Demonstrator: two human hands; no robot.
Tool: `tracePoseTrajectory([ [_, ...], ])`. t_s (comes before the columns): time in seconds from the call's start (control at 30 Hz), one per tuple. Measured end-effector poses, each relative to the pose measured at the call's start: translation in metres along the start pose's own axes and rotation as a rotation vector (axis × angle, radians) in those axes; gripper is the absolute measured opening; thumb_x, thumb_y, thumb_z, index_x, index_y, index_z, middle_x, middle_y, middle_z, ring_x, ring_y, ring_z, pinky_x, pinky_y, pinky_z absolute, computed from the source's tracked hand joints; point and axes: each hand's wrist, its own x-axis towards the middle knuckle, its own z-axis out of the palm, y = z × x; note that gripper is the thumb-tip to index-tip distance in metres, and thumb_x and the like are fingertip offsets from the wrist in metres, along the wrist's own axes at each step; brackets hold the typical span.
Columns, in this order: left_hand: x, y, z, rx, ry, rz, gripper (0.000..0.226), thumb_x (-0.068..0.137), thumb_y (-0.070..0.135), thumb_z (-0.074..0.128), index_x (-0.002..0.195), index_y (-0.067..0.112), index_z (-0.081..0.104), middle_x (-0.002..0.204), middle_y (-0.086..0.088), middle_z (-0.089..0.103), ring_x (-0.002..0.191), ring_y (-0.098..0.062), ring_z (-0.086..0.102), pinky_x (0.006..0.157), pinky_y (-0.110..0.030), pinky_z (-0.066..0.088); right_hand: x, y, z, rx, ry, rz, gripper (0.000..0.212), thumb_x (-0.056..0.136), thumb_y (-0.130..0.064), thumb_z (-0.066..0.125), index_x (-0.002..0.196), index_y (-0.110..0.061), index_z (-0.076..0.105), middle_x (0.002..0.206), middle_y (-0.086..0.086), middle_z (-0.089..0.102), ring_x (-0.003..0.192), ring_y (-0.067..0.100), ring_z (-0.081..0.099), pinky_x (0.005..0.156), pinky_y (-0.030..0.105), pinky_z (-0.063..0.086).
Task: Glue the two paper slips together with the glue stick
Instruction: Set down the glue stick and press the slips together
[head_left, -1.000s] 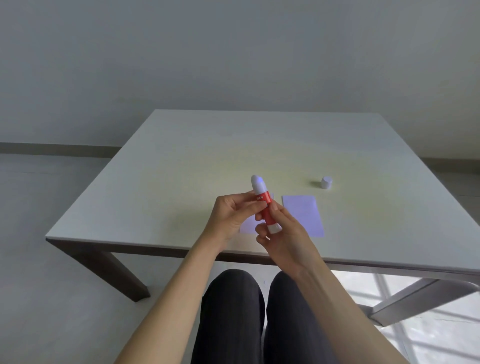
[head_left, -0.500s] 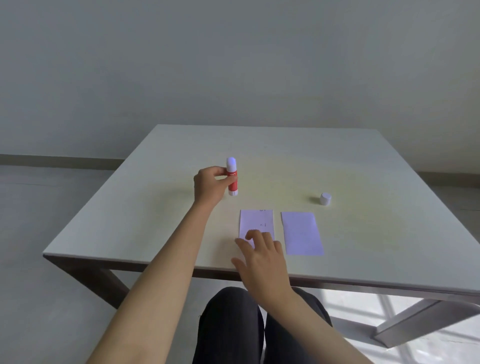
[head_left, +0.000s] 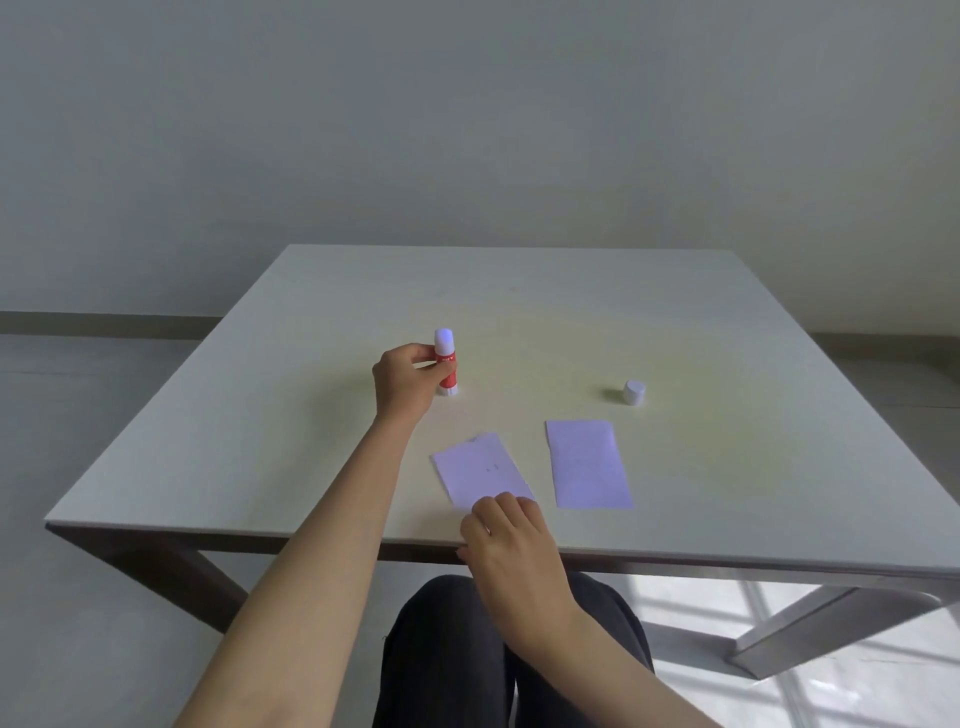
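Left hand (head_left: 410, 382), at centre frame, is closed around an upright, uncapped glue stick (head_left: 446, 364) on the table (head_left: 727, 322). Right hand (head_left: 511, 540), lower centre, is pressed on the tilted left slip (head_left: 480, 470), hiding its near edge. Right slip (head_left: 587, 462) lies flat beside it; the cap (head_left: 634, 392) is farther right.

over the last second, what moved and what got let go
The glue stick went from both hands near the table edge to upright on the table, farther out, left hand around it. The right hand let go and now rests on the left paper slip, which turned askew. Right paper slip and cap stayed.
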Motion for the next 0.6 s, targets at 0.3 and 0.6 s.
tracePoseTrajectory([
  [0.3,-0.003,-0.010,-0.010,0.069,-0.070,-0.062,0.092,0.073,0.038,0.075,0.147,0.019,0.025,0.153,-0.001,0.030,0.140,-0.017,0.031,0.111,-0.035,0.032,0.007,0.016,-0.027,0.170,0.007,0.161,0.036,0.042,0.004,0.076,0.060,-0.014,0.050,0.059,-0.001,0.050,0.051,0.019,0.046,0.048,0.025,0.023],
  [0.6,-0.080,0.014,-0.009,-0.528,-0.078,-0.157,0.022,0.092,0.030,0.055,0.086,0.016,0.070,0.080,-0.001,0.074,0.066,-0.014,0.072,0.066,-0.024,0.054,0.028,0.089,-0.066,1.294,0.367,0.816,0.018,0.095,-0.009,0.049,0.082,0.000,0.058,0.053,0.000,0.059,0.049,0.014,0.057,0.062,0.030,0.050],
])
